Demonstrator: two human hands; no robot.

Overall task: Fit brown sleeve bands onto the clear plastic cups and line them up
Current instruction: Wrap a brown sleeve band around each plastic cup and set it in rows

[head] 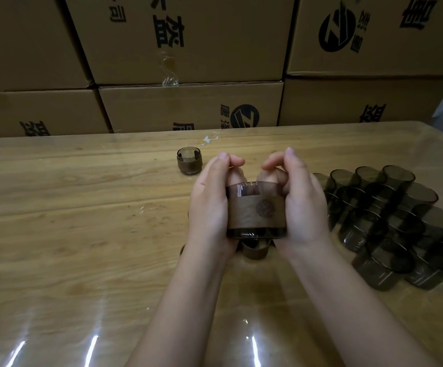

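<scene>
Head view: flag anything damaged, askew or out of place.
Torn, peeling tape hangs on the middle box. A clear scrap lies loose at the far edge of the table. The bare cups lie on their sides, piled, not standing.

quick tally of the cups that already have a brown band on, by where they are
held banded cup, gripped by left hand and right hand: 1
far banded cup standing on the table: 1
half-hidden cup below the hands, looks banded: 1
total: 3
</scene>
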